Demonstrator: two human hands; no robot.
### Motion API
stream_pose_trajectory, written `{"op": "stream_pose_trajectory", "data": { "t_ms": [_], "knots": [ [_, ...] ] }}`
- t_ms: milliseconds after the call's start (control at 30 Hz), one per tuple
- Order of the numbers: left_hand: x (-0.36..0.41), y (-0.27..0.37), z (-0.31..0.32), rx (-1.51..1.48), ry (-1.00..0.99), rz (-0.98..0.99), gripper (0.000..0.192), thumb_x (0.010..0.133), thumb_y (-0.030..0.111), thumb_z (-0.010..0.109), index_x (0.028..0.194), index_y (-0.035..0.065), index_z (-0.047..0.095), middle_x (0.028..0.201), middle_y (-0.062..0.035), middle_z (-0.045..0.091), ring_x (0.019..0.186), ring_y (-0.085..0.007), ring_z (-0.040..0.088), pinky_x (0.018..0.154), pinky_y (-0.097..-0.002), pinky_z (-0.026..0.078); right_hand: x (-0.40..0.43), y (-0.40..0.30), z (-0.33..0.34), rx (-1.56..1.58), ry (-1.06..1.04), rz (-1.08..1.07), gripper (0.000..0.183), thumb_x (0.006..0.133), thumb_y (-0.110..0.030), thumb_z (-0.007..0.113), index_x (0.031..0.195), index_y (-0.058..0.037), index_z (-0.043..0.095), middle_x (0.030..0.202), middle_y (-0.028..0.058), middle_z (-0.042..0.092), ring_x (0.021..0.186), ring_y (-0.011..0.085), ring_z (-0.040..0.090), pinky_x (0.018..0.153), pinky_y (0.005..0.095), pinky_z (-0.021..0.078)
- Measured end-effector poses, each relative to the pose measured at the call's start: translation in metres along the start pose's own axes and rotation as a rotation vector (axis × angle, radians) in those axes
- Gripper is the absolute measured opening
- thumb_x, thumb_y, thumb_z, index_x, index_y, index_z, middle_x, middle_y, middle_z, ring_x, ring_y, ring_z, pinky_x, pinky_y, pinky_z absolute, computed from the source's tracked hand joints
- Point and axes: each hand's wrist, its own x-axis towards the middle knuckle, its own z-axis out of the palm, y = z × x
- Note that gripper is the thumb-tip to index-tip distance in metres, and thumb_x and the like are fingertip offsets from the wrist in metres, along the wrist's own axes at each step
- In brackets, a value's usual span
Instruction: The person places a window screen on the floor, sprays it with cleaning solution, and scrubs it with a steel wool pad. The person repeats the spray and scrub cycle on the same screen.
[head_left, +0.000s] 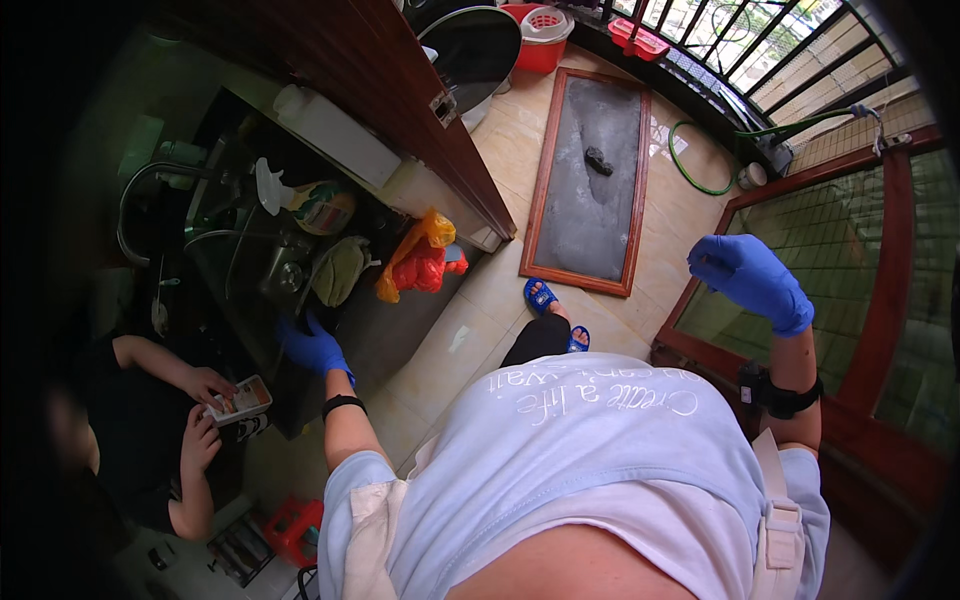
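My left hand (315, 349), in a blue glove, is at the edge of the dark counter (262, 367) beside the sink. Its thumb and fingers are apart, and I see nothing held. A green cloth (341, 271) hangs just beyond it, by the metal sink basin (274, 266). My right hand (750, 281), gloved in blue too, is raised in front of the wood-framed glass door (810, 262). Its fingers curl inward and hide the palm; no object shows in it. A wood-framed grey panel (577, 217) lies on the tiled floor, with a dark crumpled cloth or clump (598, 160) on it.
Another person's hands (202, 412) hold a small plastic tray (244, 401) at left. A spray bottle (307, 202) and orange and red plastic bags (420, 262) are on the counter. A red mop bucket (540, 41), a green hose (679, 169) and a door edge (465, 150) lie ahead.
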Motion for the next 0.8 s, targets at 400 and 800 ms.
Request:
{"op": "stream_pose_trajectory", "data": {
  "t_ms": [400, 800],
  "knots": [
    [0.002, -0.005, 0.006, 0.419, 0.019, -0.054, 0.064, 0.087, 0.041, 0.053, 0.133, 0.0001, 0.036, 0.14, -0.0207, 0.03, 0.131, -0.0354, 0.026, 0.105, -0.0452, 0.022, 0.127, 0.014, 0.026, 0.0, -0.09, -0.185, 0.018, 0.078, -0.024, 0.06, 0.08, -0.0056, 0.062, 0.068, 0.0167, 0.058, 0.065, 0.0352, 0.057, 0.06, 0.0393, 0.0464],
    [-0.059, 0.032, 0.01, 0.536, 0.172, -0.494, 0.069, 0.088, 0.048, 0.048, 0.137, 0.0038, 0.029, 0.141, -0.0202, 0.029, 0.129, -0.0382, 0.028, 0.101, -0.0492, 0.027, 0.225, 0.077, -0.019, -0.105, -0.247, -0.335, 0.019, 0.079, -0.025, 0.059, 0.079, -0.0065, 0.063, 0.071, 0.0158, 0.06, 0.067, 0.0358, 0.058, 0.062, 0.0409, 0.0473]
  ]
}}
